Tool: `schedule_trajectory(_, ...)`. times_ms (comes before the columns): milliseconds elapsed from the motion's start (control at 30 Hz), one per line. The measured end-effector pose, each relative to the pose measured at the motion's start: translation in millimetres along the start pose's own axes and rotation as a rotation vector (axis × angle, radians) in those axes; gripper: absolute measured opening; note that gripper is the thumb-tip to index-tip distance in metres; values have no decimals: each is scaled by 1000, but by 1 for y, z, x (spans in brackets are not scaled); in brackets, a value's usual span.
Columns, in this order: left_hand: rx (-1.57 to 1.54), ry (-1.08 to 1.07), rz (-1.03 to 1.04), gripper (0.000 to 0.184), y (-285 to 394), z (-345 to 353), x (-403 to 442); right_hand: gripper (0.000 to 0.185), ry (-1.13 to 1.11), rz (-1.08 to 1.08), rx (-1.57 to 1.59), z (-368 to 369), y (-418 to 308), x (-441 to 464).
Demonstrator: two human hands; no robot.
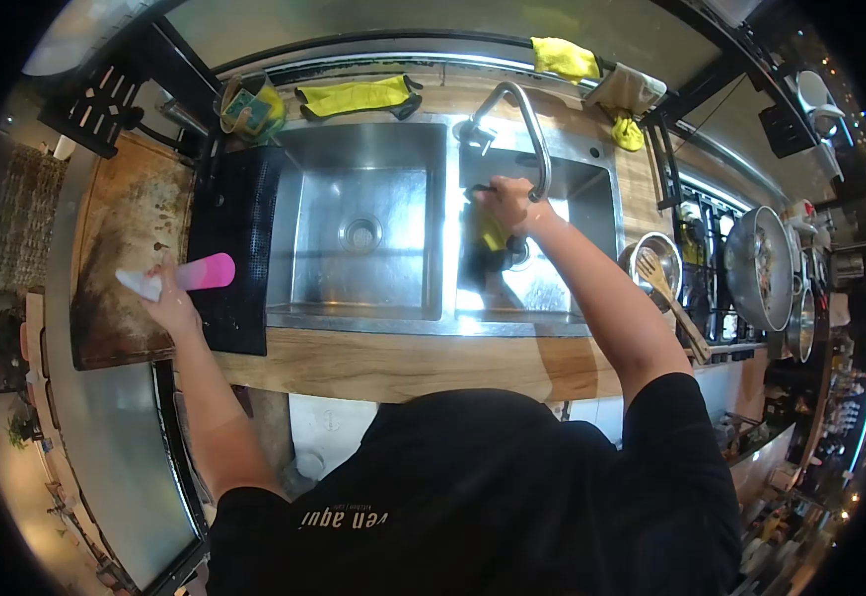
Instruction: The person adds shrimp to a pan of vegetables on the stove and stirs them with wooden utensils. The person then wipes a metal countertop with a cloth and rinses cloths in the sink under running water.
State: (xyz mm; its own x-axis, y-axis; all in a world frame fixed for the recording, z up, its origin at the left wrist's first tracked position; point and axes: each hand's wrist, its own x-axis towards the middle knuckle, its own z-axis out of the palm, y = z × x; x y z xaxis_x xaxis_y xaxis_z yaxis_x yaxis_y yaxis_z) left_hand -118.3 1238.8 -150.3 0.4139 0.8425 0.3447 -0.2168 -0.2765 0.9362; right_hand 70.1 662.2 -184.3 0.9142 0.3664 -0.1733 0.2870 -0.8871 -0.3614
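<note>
The sink [451,253] is spreading beneath the right hand [520,207], while the black mat [239,214] is lying beside and under the left hand [173,301]. The tap [532,124] is curving down just beside the right fingers. Those are grasping what is looking like a yellow-and-black cloth [494,234], hanging below them in the right basin; it is probably hanging soft and limp, heavier if wet, and the bunched upper edge is offering the surest hold. The left fingers are closing around the pink bottle [211,271], its white end showing past them; it is likely feeling light, fairly stiff and slippery if wet, so the narrower middle is suiting a wrapped grip.
</note>
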Motion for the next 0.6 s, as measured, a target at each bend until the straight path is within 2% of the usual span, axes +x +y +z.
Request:
schedule_trajectory(33, -5, 5, 11, 33, 1, -5, -2, 43, 10, -8, 2, 3, 1, -5)
schedule_trajectory(100, -239, 54, -68, 33, 17, -7, -9, 36, 41, -35, -75, 7, 9, -13)
schedule_trajectory(167, -284, 53, -3, 35, 36, -3, -30, 37, 189, -467, -313, 26, 41, -8)
schedule_trajectory(233, -153, -237, 6, 40, 55, -8, -54, 34, 97, -166, -151, 4, 26, -21)
schedule_trajectory(267, -44, -261, 11, 42, 65, -5, -68, 28, 147, -88, 33, -2, 24, -27)
schedule_trajectory(300, -54, -265, 26, 42, 77, 1, -84, 28, 166, -88, 34, -8, 21, -32)
schedule_trajectory(367, -52, -382, 17, 41, 107, 15, -125, 26, 208, -29, 243, -17, 13, -42)
schedule_trajectory(433, 5, -474, 50, 36, 135, 33, -167, 32, 290, -92, 320, -12, 14, -44)
schedule_trajectory(500, 76, -663, 55, 32, 143, 41, -203, 38, 269, 115, 733, -1, 12, -41)
schedule_trajectory(533, 53, -711, 73, 29, 141, 46, -226, 41, 167, 217, 886, 2, 12, -43)
schedule_trajectory(600, -86, -773, 2, 30, 146, 54, -264, 41, 104, 215, 914, 1, 6, -49)
